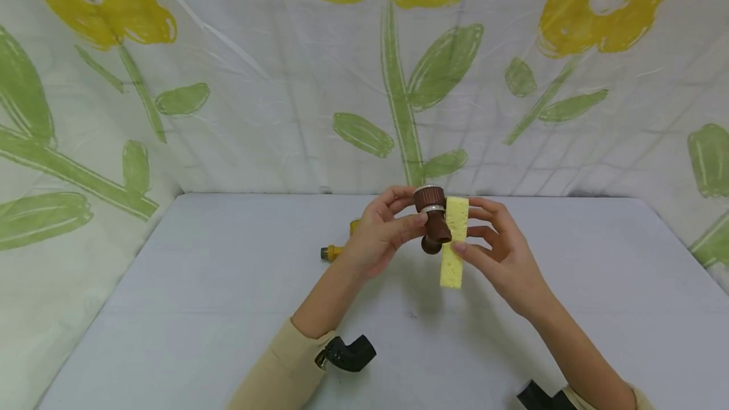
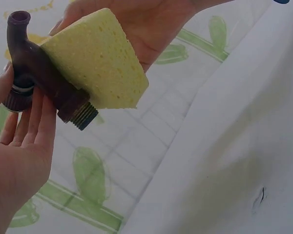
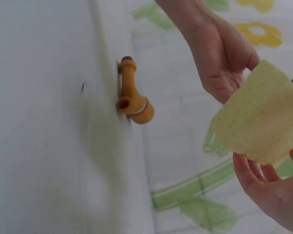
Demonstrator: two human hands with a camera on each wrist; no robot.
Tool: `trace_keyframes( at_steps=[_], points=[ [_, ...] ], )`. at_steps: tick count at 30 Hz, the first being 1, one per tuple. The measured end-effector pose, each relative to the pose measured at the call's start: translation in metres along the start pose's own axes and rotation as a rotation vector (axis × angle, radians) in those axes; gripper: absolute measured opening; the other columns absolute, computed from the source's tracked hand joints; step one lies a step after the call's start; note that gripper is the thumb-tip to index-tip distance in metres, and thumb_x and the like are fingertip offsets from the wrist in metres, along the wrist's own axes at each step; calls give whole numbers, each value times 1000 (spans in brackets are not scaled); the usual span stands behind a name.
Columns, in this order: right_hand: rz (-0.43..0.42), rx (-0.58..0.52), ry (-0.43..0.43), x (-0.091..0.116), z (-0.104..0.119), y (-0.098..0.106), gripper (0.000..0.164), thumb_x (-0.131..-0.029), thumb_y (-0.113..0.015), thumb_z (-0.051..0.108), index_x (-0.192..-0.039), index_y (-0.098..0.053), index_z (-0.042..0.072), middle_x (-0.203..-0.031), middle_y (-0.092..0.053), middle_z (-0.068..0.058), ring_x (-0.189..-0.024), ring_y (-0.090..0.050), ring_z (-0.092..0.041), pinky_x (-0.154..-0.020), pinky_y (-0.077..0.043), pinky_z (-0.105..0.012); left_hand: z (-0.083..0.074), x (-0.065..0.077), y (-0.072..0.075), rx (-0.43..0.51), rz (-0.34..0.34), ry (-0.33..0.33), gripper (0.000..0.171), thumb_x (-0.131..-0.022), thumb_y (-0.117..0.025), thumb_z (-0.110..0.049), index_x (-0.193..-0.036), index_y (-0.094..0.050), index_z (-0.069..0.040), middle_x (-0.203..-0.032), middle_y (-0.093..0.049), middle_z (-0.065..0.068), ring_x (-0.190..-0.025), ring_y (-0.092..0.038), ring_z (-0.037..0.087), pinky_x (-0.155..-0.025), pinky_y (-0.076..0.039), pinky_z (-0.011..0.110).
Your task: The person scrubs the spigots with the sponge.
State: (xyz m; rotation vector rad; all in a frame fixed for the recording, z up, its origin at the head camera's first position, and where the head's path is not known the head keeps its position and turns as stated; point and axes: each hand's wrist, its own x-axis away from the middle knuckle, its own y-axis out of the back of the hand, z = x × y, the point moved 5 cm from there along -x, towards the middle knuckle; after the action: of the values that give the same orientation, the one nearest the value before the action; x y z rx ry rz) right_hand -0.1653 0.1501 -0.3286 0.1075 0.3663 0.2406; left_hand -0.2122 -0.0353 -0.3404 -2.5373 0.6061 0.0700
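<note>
A dark brown plastic tap [image 1: 437, 225] with a ribbed knob and a threaded end is raised above the table, gripped by my left hand [image 1: 380, 231]. Its thread shows plainly in the left wrist view. My right hand [image 1: 507, 257] pinches a yellow sponge [image 1: 454, 243] between thumb and fingers. In the left wrist view the sponge [image 2: 100, 63] lies against the tap's body [image 2: 49, 73]. Seen from the right wrist, the sponge [image 3: 259, 117] hides most of the tap.
A second tap, orange-yellow with a dark threaded end [image 3: 130, 92], lies on the white table [image 1: 228, 283] behind my left hand. A sheet painted with flowers [image 1: 256, 112] hangs at the table's far edge. Black wrist cameras [image 1: 350, 354] sit at both sleeves.
</note>
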Motion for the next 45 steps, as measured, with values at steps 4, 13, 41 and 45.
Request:
trace_keyframes(
  at_steps=[4,13,41,45],
  points=[
    [-40,15,25,-1,2,0,63,-95,-66,-14,-150,-49,10,-137,-52,-9,-110,-62,-19,-91,-59,-21,-1,0,1,-52,-17,0,36,-99,-54,13,-131,-58,-2,-123,-64,2,-99,-71,11,-97,-60,31],
    [-116,136,31,0,1,1,69,-90,-74,-13,-150,-48,6,-136,-52,-6,-107,-62,-17,-87,-58,-17,0,0,0,-153,-18,85,55,-102,-60,7,-154,-49,-4,-139,-56,17,-112,-68,18,-91,-64,41],
    [-168,275,-77,1,1,12,72,-100,-73,3,-163,-44,21,-134,-54,-8,-100,-67,-1,-82,-60,-16,9,3,-5,-229,-105,118,51,-97,-67,11,-146,-57,2,-135,-63,21,-112,-72,22,-84,-66,44],
    [-85,251,-74,-1,1,13,75,-101,-70,1,-165,-38,22,-137,-53,-14,-103,-67,-2,-86,-60,-16,9,3,-3,-208,-114,119,53,-97,-67,11,-148,-56,1,-135,-63,22,-112,-72,24,-84,-66,45]
  ],
)
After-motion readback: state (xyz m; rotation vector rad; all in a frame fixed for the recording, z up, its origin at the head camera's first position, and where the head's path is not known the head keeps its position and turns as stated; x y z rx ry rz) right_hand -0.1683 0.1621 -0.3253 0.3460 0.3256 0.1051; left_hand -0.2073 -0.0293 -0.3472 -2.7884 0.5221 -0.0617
